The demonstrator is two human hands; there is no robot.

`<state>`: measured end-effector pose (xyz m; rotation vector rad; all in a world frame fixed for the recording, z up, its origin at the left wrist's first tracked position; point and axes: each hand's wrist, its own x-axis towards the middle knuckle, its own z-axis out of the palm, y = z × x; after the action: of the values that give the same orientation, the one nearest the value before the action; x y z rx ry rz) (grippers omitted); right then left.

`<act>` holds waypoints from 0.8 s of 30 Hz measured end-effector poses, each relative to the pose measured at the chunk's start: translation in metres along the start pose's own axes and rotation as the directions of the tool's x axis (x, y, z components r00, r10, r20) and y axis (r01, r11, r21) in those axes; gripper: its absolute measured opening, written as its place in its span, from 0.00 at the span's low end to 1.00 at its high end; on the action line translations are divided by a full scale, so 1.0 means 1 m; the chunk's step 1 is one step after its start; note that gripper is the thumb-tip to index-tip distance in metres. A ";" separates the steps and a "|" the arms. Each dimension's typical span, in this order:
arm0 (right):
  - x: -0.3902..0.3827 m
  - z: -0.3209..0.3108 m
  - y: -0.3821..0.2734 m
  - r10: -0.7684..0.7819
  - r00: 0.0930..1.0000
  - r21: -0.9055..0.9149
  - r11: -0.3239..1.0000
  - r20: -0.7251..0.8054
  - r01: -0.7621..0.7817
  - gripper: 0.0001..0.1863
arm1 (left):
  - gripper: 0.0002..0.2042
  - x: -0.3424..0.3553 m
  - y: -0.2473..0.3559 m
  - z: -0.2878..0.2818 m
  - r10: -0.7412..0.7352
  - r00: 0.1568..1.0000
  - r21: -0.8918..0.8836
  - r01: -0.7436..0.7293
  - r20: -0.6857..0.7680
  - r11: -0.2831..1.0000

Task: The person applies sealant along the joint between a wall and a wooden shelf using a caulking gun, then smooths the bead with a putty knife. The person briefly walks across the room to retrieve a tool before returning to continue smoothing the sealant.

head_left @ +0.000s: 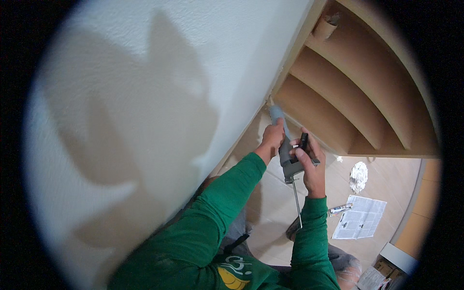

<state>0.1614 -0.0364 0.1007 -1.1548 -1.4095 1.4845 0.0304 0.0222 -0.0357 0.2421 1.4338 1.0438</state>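
A grey caulking gun [285, 157] is held in both of my hands, tilted, with its nozzle [271, 100] at the joint between the white wall and the wooden shelf unit. My left hand [271, 139] wraps round the front of the barrel. At the rear, my right hand [314, 170] grips the handle and the black trigger [303, 141]. The thin metal plunger rod [297, 203] sticks out behind, over the floor. Whether the tip touches the joint is too small to tell.
The textured wall [193, 58] fills the left, with shadows on it. Right of it, the shelf unit [355, 82] holds a cardboard tube [325, 28]. On the tiled floor lie crumpled white paper [358, 177], a newspaper sheet [362, 217] and a cartridge [340, 209]. An open box [382, 270] stands lower right.
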 end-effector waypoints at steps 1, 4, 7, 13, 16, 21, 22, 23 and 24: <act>-0.003 -0.007 0.004 -0.009 0.999 0.019 1.000 0.043 0.008 0.34 | 0.30 0.000 -0.005 0.001 0.008 1.000 0.006 -0.008 0.004 1.000; -0.011 -0.032 0.014 -0.011 0.988 0.162 0.987 0.154 -0.014 0.39 | 0.29 -0.005 -0.026 0.012 -0.001 1.000 0.048 0.001 0.004 0.999; -0.014 -0.063 0.022 0.006 0.978 0.343 0.936 0.207 -0.078 0.44 | 0.29 -0.006 -0.052 0.024 -0.039 0.999 0.083 0.039 0.003 0.996; 0.004 -0.131 0.009 0.433 0.867 -0.389 0.864 0.247 -0.320 0.36 | 0.28 -0.031 -0.091 0.051 -0.098 0.995 0.057 0.098 0.009 0.994; -0.001 -0.166 -0.001 0.580 0.748 -0.593 0.740 0.322 -0.318 0.34 | 0.29 -0.055 -0.116 0.074 -0.003 1.000 0.097 0.003 -0.002 0.995; -0.029 -0.209 0.021 0.587 0.742 -0.874 0.487 0.322 -0.006 0.52 | 0.32 -0.115 -0.134 0.126 0.157 0.985 0.244 -0.168 0.066 0.955; -0.037 -0.206 0.026 0.558 0.756 -0.876 0.481 0.343 0.043 0.50 | 0.32 -0.122 -0.141 0.134 0.189 0.980 0.309 -0.200 0.064 0.930; -0.046 -0.205 0.036 0.472 0.803 -0.863 0.496 0.364 0.099 0.44 | 0.32 -0.124 -0.153 0.140 0.176 0.980 0.279 -0.194 0.090 0.940; -0.053 -0.200 0.053 0.403 0.857 -0.887 0.445 0.322 0.124 0.42 | 0.32 -0.120 -0.171 0.140 0.166 0.980 0.252 -0.189 0.108 0.949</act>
<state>0.3710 -0.0325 0.0584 -1.5865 -2.7480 1.1310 0.2522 -0.0975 -0.0456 0.6105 1.4910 0.9738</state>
